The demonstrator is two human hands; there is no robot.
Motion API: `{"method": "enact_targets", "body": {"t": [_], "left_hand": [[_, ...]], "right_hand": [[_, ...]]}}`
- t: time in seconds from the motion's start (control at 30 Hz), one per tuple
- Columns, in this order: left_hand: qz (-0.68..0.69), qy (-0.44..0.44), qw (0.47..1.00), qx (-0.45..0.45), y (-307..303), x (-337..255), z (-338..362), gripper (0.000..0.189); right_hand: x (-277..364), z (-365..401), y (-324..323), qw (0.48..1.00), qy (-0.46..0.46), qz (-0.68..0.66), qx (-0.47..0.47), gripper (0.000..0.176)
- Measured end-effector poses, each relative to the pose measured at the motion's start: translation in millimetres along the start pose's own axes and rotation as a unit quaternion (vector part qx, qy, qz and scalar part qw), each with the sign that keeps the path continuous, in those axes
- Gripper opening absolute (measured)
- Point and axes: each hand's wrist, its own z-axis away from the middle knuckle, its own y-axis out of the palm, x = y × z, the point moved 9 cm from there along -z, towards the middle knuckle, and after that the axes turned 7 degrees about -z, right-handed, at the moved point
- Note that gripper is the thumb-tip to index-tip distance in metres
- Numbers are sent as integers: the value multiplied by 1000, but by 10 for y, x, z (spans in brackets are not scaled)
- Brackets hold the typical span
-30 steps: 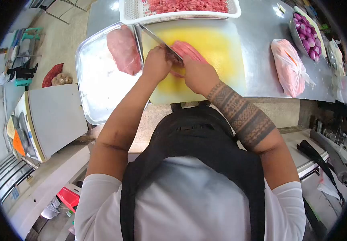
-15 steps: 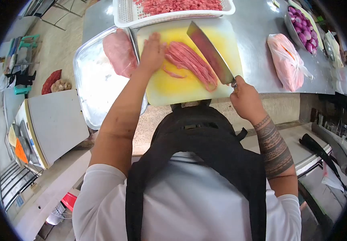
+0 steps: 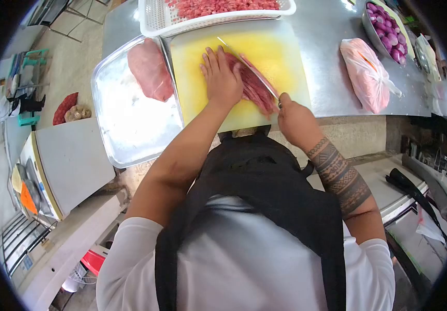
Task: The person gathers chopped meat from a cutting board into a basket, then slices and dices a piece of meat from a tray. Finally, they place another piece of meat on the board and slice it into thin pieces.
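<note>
My right hand (image 3: 297, 123) grips the handle of a cleaver (image 3: 254, 71), its blade upright and seen almost edge-on over the cutting board. Under and beside the blade lie long strips of raw red meat (image 3: 257, 96), with part of the pile left of it and a thin strip to its right. My left hand (image 3: 223, 80) rests flat on the left side of the strips, fingers stretched out and close to the blade. The yellow-stained white cutting board (image 3: 291, 62) lies beneath. A larger pale pink slab of meat (image 3: 151, 70) sits in the metal tray (image 3: 125, 124) at left.
Beyond the board stands a white perforated basket (image 3: 218, 25) of diced meat. To the right are a tied plastic bag (image 3: 364, 78) of something pinkish-orange and a metal bowl (image 3: 371, 33) of peeled purple onions. The steel table (image 3: 322, 101) ends just before my apron.
My left hand has moved right, from the board's left side onto the meat strips. The cleaver has shifted left over the meat and turned from showing its broad side to nearly edge-on.
</note>
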Motion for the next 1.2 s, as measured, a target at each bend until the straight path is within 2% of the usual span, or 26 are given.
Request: {"method": "enact_targets", "body": {"t": [0.03,0.13,0.23,0.27,0.33,0.37,0.4,0.5,0.53,0.63,0.77,0.83,0.87,0.93,0.97,1.03,1.1,1.17,1.2], "left_hand": [[28,-26,999,-12,52,12,-74,72],[244,-56,967,-52,85,156,-252,68],[325,-82,941,-50,-184,465,-304,63],[261,-29,959,-106,-451,455,-316,47],[166,78,983,-30,-828,143,-435,37],[117,131,984,6,-918,-21,-475,33],[126,195,973,22,-895,-223,-505,29],[72,286,918,266,-455,-673,-372,30],[0,287,896,338,-210,-708,-331,31],[-115,305,884,336,175,-740,-471,31],[-91,361,869,327,270,-759,-686,24],[-59,365,868,330,140,-797,-786,20],[-8,321,907,273,-68,-799,-968,19],[94,225,957,157,-703,-842,-1217,18],[85,253,958,110,-889,-869,-1143,19],[69,304,950,14,-1268,-903,-863,19],[-10,409,891,195,-801,-950,-302,24],[-47,526,827,195,-517,-956,326,32],[-15,541,820,188,-442,-966,464,34]], "right_hand": [[28,1,32,1000,1,-5,4,18],[116,-26,12,1000,-16,11,13,18],[153,-27,-62,1000,-16,0,26,21],[157,-19,-79,999,-16,-7,29,22],[78,-17,61,998,-51,-22,0,23],[62,-20,93,997,-70,-29,-15,24],[89,-24,83,997,-72,-29,-19,22],[225,-73,88,995,-90,-33,-41,22],[245,-109,132,992,-104,-37,-55,23],[378,-110,181,994,-90,-37,-51,25],[623,232,-70,997,-67,-47,13,27],[487,476,-219,997,-58,-40,7,31],[374,596,-299,998,-53,-37,4,34],[59,821,-485,993,24,-117,-4,38],[-104,919,-535,986,63,-157,-11,41],[-385,1063,-572,976,84,-187,-75,40],[-629,1119,-461,959,109,-232,-121,37],[-838,1100,-264,935,137,-292,-149,34],[-878,1081,-137,915,169,-338,-138,36]]}}
